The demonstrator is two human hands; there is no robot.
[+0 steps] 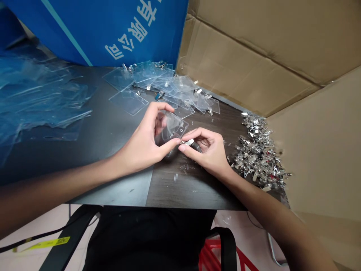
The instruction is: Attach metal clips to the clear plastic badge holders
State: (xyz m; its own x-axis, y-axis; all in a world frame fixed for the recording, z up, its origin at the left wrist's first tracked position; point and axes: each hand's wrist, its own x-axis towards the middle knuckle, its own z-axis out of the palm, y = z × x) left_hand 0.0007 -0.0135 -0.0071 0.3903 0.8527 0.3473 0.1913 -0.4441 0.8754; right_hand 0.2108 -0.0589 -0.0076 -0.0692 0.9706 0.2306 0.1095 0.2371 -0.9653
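Note:
In the middle of the view, my left hand (149,139) grips a clear plastic badge holder (174,126), its slotted edge turned toward my right hand (205,148). A small metal badge clip (188,142) is pinched between the thumb and fingers of my right hand. The clip meets the holder's edge by my left thumb tip; whether it is fastened there is too small to tell. Beyond my hands lies a pile of clear holders (158,81), several with metal clips on them. Right of my right hand is a heap of loose metal clips (258,154).
Stacked clear plastic sleeves (42,99) cover the table's left side. A blue panel with white characters (135,34) and a cardboard wall (234,56) bound the back; more cardboard (318,143) stands at right. Small clear scraps (176,177) lie near the dark table's (169,195) front edge.

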